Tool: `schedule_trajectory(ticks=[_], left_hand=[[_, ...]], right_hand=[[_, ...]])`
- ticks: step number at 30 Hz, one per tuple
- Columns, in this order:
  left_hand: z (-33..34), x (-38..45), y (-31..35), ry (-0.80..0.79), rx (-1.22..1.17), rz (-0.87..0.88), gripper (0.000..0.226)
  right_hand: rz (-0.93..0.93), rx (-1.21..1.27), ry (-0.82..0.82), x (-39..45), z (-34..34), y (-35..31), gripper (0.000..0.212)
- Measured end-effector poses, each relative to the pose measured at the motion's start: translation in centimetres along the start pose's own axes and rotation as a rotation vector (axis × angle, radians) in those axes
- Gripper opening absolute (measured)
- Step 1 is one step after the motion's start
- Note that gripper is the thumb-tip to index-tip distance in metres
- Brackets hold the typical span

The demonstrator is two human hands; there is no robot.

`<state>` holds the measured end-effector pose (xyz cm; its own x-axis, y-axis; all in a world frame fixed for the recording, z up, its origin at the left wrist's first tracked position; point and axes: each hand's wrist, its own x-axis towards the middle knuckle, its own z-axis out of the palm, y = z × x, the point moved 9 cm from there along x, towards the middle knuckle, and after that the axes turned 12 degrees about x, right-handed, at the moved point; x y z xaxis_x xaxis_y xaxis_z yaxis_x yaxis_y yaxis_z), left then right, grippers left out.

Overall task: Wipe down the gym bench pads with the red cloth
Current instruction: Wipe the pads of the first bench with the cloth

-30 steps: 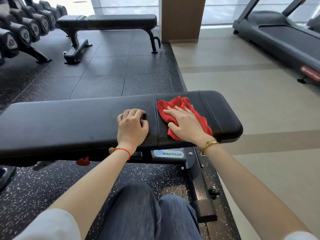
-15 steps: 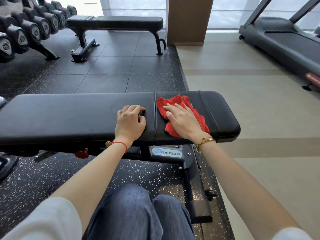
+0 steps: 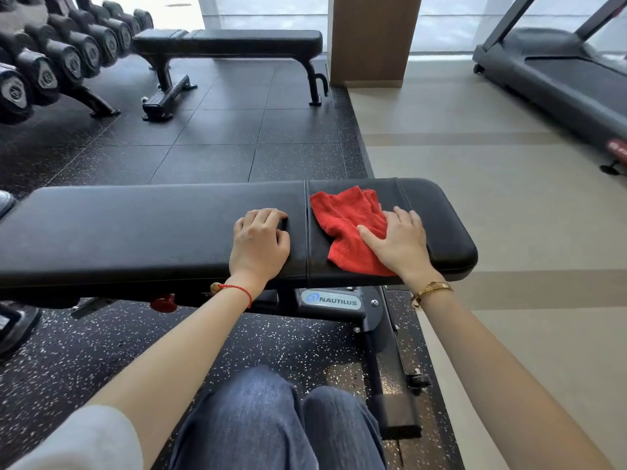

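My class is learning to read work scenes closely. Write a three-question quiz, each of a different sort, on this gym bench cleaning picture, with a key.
1. True or false: the left hand presses the red cloth.
2. Which pad does the cloth lie on? A. the long pad B. the short pad C. the far bench
3. Fill in: the right hand lies flat on the cloth's ____ part.

Key: 1. false, it rests on the long pad with fingers curled; 2. B; 3. right.
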<state>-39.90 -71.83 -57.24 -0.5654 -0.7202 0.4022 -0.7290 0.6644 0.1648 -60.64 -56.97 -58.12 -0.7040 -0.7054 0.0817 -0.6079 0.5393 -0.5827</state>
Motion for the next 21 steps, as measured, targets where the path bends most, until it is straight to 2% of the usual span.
schedule_trajectory(ticks=[4,6,13,21], left_hand=[[0.1,0.0,0.1,-0.009,0.011,0.015,0.032],[0.2,0.0,0.1,-0.01,0.014,0.022,0.032],[0.7,0.1,-0.6,0.009,-0.021,0.014,0.033],[-2.3,0.9,-0.5,-0.079,-0.046,0.038,0.029]], right_hand=[[-0.159,0.127,0.084,-0.2,-0.2,-2.0,0.051],[-0.168,0.237,0.101,-0.4,-0.4,-2.3,0.038],[-0.177,0.476,0.185,-0.6,-1.2,-3.7,0.026],[0.133,0.69,-0.021,0.5,-1.0,-6.4,0.026]])
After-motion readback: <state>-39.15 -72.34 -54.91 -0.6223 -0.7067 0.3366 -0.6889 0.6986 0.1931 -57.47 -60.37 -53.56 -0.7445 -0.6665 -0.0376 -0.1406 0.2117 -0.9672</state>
